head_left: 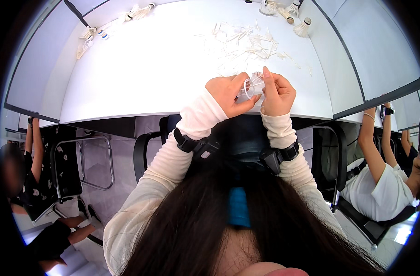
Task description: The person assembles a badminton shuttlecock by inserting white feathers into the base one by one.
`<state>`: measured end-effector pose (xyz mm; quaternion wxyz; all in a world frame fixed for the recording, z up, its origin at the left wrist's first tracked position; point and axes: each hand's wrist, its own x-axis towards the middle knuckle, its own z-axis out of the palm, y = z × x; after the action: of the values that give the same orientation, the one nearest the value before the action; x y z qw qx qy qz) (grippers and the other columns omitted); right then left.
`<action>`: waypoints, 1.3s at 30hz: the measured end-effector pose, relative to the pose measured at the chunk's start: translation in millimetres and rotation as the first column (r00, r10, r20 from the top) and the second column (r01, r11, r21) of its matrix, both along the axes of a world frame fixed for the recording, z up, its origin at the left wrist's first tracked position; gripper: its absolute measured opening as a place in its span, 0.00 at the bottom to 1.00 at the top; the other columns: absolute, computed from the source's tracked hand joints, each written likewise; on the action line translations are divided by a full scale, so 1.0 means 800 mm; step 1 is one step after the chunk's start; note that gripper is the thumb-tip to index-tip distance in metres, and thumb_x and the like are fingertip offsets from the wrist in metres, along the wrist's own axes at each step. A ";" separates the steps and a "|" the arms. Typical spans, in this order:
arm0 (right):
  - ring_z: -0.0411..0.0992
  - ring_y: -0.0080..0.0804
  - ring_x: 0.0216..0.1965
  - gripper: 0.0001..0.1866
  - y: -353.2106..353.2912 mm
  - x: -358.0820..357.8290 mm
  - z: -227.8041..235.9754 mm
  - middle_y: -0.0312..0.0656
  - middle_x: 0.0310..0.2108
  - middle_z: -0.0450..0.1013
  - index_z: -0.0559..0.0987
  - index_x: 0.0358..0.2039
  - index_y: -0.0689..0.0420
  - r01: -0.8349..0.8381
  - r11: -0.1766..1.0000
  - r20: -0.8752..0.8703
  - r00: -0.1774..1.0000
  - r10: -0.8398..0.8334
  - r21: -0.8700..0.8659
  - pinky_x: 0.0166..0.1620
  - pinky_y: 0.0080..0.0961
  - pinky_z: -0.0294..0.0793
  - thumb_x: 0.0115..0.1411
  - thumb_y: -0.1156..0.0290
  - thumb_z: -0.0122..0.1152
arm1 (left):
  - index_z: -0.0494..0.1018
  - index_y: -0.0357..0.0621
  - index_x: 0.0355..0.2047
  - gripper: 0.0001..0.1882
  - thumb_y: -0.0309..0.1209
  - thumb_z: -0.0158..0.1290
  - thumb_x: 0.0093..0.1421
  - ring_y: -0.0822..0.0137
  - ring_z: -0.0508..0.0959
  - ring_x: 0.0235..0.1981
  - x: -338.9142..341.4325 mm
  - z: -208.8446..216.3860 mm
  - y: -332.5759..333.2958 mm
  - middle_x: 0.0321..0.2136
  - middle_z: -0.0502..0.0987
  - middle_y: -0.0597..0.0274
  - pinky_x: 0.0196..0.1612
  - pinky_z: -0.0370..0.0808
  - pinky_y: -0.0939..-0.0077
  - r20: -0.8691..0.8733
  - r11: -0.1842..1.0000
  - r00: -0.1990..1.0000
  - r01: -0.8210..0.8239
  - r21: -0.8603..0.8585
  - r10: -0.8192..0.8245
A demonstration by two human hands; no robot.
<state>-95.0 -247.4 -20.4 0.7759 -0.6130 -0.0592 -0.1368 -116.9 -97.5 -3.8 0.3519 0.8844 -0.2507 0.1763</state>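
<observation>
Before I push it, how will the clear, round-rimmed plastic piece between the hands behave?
The clear piece is probably light, being small between the left hand and right hand. Its round rim suggests it could roll on its side; its glossy surface may be slippery.

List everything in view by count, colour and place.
Table: one, white, upper middle
Clear plastic piece: one, transparent, centre
Slivers: many, white, table's right half
Shuttlecocks: several, white, rear left and right
Small pieces: two, blue and white, rear left
Panels: several, pale, around the table
Chairs: several, black, lower sides
Co-workers: at least two, dark or white clothes, sides
Hair: dark, lower middle
Sleeves: two, cream, lower middle
Wrist devices: two, black, on the sleeves
Left hand: one, bare, holding the piece
Right hand: one, bare, at its right
</observation>
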 end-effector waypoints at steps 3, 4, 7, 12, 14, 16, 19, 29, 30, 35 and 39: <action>0.53 0.08 0.17 0.12 0.004 -0.002 0.006 0.25 0.15 0.65 0.80 0.29 0.67 -0.010 0.998 -0.040 0.999 0.012 0.061 0.20 0.13 0.48 0.60 0.69 0.63 | 0.67 0.41 0.31 0.17 0.40 0.60 0.53 0.53 0.75 0.17 0.000 -0.001 0.000 0.16 0.73 0.53 0.21 0.69 0.66 -0.002 1.000 1.000 -0.008 0.013 0.008; 0.55 0.09 0.17 0.12 0.004 -0.003 0.008 0.26 0.15 0.66 0.80 0.29 0.67 -0.017 0.995 -0.060 0.998 0.023 0.094 0.21 0.13 0.49 0.60 0.69 0.63 | 0.67 0.41 0.31 0.17 0.40 0.60 0.53 0.53 0.75 0.17 0.000 -0.001 0.000 0.16 0.73 0.53 0.21 0.69 0.66 -0.001 1.000 1.000 -0.008 0.012 0.008; 0.56 0.10 0.18 0.12 -0.001 -0.003 0.005 0.28 0.16 0.67 0.80 0.30 0.67 -0.079 0.992 -0.103 0.991 0.089 0.099 0.21 0.12 0.52 0.60 0.68 0.63 | 0.67 0.41 0.32 0.17 0.40 0.60 0.53 0.53 0.75 0.17 0.001 -0.002 0.001 0.16 0.74 0.53 0.21 0.70 0.66 -0.013 0.999 1.000 -0.020 0.033 0.020; 0.56 0.11 0.17 0.12 -0.001 -0.004 0.007 0.28 0.16 0.68 0.81 0.30 0.66 -0.074 0.992 -0.125 0.988 0.087 0.105 0.21 0.12 0.53 0.60 0.67 0.63 | 0.68 0.40 0.33 0.18 0.40 0.60 0.53 0.53 0.75 0.18 0.002 -0.004 0.001 0.17 0.74 0.52 0.21 0.70 0.66 0.006 0.999 1.000 -0.018 0.044 0.018; 0.56 0.11 0.17 0.12 0.000 -0.004 0.009 0.28 0.16 0.68 0.81 0.30 0.66 -0.078 0.991 -0.130 0.987 0.091 0.108 0.21 0.12 0.53 0.60 0.67 0.63 | 0.68 0.40 0.33 0.18 0.40 0.60 0.54 0.53 0.75 0.18 0.001 -0.003 0.001 0.17 0.74 0.52 0.21 0.70 0.66 0.005 0.999 1.000 -0.022 0.047 0.022; 0.54 0.10 0.17 0.12 0.003 -0.004 0.010 0.26 0.15 0.65 0.81 0.29 0.66 -0.051 0.994 -0.110 0.992 0.062 0.092 0.21 0.13 0.50 0.60 0.67 0.63 | 0.68 0.40 0.33 0.18 0.40 0.60 0.54 0.52 0.76 0.18 0.001 -0.003 0.001 0.17 0.74 0.52 0.21 0.70 0.66 0.005 0.998 1.000 -0.026 0.049 0.026; 0.50 0.09 0.16 0.12 -0.007 0.002 0.004 0.23 0.13 0.61 0.80 0.29 0.65 -0.076 0.993 -0.026 0.997 0.074 -0.093 0.20 0.14 0.46 0.61 0.67 0.63 | 0.68 0.40 0.32 0.18 0.40 0.60 0.54 0.52 0.75 0.18 0.000 0.000 0.001 0.17 0.74 0.52 0.22 0.70 0.66 -0.018 0.999 0.999 -0.032 0.034 0.032; 0.49 0.08 0.16 0.11 -0.032 0.016 0.017 0.22 0.12 0.58 0.81 0.30 0.63 -0.189 0.951 -0.048 0.982 0.183 -0.246 0.20 0.14 0.44 0.62 0.67 0.60 | 0.68 0.40 0.32 0.20 0.45 0.59 0.55 0.54 0.75 0.18 -0.001 0.002 0.003 0.17 0.74 0.53 0.22 0.70 0.68 -0.098 0.998 0.994 -0.041 0.049 0.046; 0.50 0.08 0.16 0.13 -0.033 0.017 0.020 0.22 0.12 0.58 0.81 0.31 0.63 -0.212 0.950 -0.020 0.977 0.214 -0.230 0.20 0.14 0.45 0.63 0.66 0.58 | 0.69 0.40 0.32 0.20 0.45 0.59 0.55 0.54 0.76 0.18 -0.001 0.002 0.003 0.17 0.74 0.53 0.23 0.70 0.68 -0.108 0.998 0.993 -0.044 0.046 0.048; 0.50 0.09 0.15 0.17 -0.049 0.027 0.015 0.22 0.12 0.58 0.81 0.33 0.63 -0.258 0.940 -0.054 0.966 0.252 -0.225 0.20 0.14 0.47 0.66 0.61 0.54 | 0.68 0.37 0.34 0.26 0.53 0.54 0.58 0.53 0.75 0.17 -0.001 0.004 0.004 0.16 0.74 0.52 0.22 0.71 0.66 -0.134 0.999 0.991 -0.029 0.023 0.032; 0.51 0.09 0.15 0.17 -0.053 0.030 0.008 0.23 0.13 0.59 0.81 0.34 0.63 -0.314 0.930 -0.050 0.949 0.310 -0.193 0.20 0.13 0.48 0.66 0.61 0.53 | 0.69 0.38 0.34 0.27 0.54 0.54 0.58 0.53 0.75 0.17 -0.001 0.005 0.004 0.15 0.73 0.52 0.22 0.71 0.66 -0.155 0.998 0.987 -0.035 0.045 0.042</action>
<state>-70.9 -290.1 -13.7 0.7231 -0.6715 -0.1619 0.0007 -117.7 -94.4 0.0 0.3483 0.9074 -0.2089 0.1081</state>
